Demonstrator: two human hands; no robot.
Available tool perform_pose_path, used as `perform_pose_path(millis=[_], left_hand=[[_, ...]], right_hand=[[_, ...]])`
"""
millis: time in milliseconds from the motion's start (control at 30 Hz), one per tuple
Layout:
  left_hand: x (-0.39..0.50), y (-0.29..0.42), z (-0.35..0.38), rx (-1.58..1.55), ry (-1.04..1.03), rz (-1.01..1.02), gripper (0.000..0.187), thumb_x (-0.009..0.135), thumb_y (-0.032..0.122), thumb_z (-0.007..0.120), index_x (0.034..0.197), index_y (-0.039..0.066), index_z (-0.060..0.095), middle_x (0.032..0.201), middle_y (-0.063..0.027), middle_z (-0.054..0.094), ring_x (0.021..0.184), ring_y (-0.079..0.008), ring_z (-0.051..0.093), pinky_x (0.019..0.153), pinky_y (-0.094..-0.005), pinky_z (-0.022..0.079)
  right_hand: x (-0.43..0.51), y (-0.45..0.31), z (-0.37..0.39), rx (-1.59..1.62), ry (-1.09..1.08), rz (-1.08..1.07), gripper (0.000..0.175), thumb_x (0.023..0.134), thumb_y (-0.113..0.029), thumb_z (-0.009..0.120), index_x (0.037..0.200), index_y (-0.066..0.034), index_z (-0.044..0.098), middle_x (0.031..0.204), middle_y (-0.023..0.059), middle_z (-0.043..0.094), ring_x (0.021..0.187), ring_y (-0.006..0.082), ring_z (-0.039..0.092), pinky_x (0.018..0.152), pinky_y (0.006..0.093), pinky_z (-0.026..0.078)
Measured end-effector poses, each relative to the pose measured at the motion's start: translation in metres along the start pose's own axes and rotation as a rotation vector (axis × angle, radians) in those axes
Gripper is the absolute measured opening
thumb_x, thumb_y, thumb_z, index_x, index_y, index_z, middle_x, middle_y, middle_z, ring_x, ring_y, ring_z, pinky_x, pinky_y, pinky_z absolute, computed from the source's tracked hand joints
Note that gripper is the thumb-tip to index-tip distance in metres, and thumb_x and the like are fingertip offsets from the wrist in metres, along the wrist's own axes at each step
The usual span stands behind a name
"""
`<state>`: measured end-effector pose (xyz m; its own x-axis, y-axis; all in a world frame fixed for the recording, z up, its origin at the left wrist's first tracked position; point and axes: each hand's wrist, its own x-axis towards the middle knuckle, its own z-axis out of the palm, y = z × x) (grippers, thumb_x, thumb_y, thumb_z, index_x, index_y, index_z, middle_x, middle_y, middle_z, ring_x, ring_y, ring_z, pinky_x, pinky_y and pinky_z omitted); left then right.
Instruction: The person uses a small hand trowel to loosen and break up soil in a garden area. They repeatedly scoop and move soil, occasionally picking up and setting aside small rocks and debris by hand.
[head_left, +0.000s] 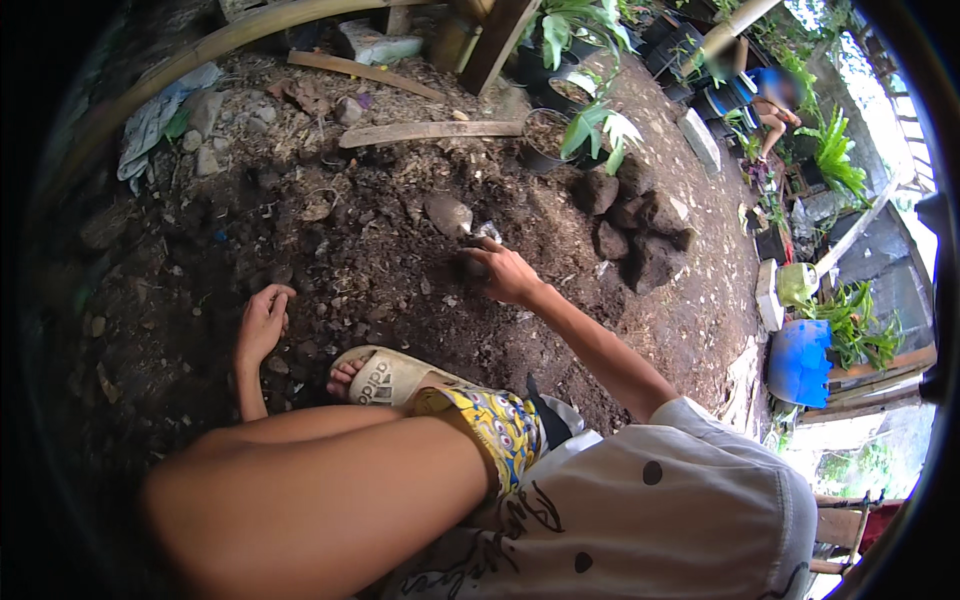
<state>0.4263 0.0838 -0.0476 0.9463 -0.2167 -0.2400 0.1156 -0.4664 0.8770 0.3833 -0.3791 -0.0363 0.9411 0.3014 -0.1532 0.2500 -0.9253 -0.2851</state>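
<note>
On the left, my left hand (264, 319) hangs low over the dark soil (352, 277) beside my knee. Its fingers are loosely curled, with a small gap at the thumb and nothing visible between them. Near the middle, my right hand (495, 270) reaches down to the ground with bent fingers around a dark, rounded shape. A soil-covered trowel-like blade (448, 215) lies just beyond these fingers, its shiny neck pointing towards them. Whether the hand grips its handle is hidden. A crumpled bit of shiny material (489, 230) touches the area beside the index finger.
Dark rocks (652, 225) are heaped right of my right hand. Beyond lie a wooden strip (431, 133) and potted plants (546, 139). My slippered foot (382, 379) stands between my arms. A person (772, 105) sits at the upper right; a broken blue container (799, 364) is at the right.
</note>
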Motion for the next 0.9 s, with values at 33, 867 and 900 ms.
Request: perform_pose_path(millis=[33,867,900], left_hand=[[-0.001,-0.002,-0.003,-0.004,0.051,0.006,0.022,0.107,0.016,0.054,0.116,0.002,0.068,0.065,-0.0005,0.057,0.056,-0.0077,0.056,0.052,-0.0274,0.046],[0.013,-0.167,-0.048,0.361,0.173,-0.216,0.055,0.091,0.027,0.074,0.139,0.005,0.058,0.126,-0.0244,0.068,0.118,-0.0394,0.066,0.102,-0.0464,0.05],[0.011,-0.169,-0.042,0.296,0.182,-0.146,0.055,0.091,0.026,0.074,0.139,0.004,0.058,0.126,-0.0243,0.068,0.12,-0.0382,0.065,0.102,-0.0452,0.05]], right_hand=[[0.012,-0.002,0.01,0.014,-0.005,0.058,0.068,0.076,-0.018,0.073,0.143,-0.0165,0.058,0.128,0.0199,0.062,0.106,0.0398,0.066,0.093,0.0484,0.057],[-0.275,0.314,-0.016,0.988,0.964,1.381,0.041,0.097,-0.037,0.058,0.125,-0.0072,0.062,0.111,0.0107,0.069,0.084,0.0239,0.064,0.077,0.038,0.059],[-0.273,0.318,-0.015,1.032,0.894,1.482,0.047,0.098,-0.047,0.054,0.126,-0.0111,0.063,0.122,0.0071,0.066,0.097,0.0271,0.063,0.081,0.0445,0.058]])
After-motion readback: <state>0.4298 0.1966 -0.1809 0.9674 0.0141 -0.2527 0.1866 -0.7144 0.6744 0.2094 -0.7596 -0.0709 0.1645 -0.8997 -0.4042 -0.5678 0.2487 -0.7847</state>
